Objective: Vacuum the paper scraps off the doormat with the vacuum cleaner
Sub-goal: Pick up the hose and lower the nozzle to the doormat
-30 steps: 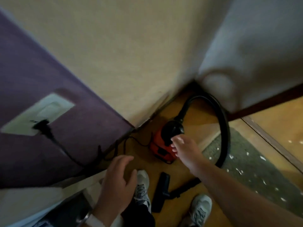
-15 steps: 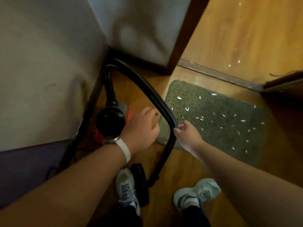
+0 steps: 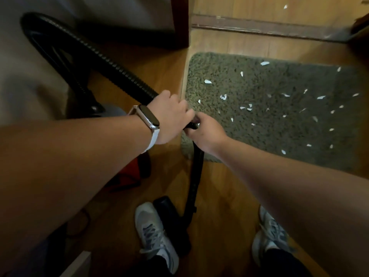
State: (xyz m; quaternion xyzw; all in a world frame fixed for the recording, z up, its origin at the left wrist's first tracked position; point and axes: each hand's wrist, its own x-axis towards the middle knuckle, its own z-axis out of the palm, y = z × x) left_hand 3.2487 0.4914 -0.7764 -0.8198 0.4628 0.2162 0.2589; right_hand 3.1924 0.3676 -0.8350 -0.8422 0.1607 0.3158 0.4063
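A wooden floor runs up to a worn threshold strip, with a pale wall to the left and a dark door frame at the top. A grey-green doormat lies on the floor to the right, its pile strewn with small white paper scraps; one more scrap lies beyond the threshold.

The left hand, a fitness band on its wrist, has its fingers curled over the lower end of the black ribbed hose, which loops up along the wall. Just beside it, almost touching, the right hand is wrapped round the top of the rigid black wand, knuckles up, above the mat's near left corner.

The wand slopes down to the floor nozzle, which sits on the bare wood between the left shoe and the right shoe, off the mat. The vacuum cleaner's red body shows under the left forearm, largely hidden.
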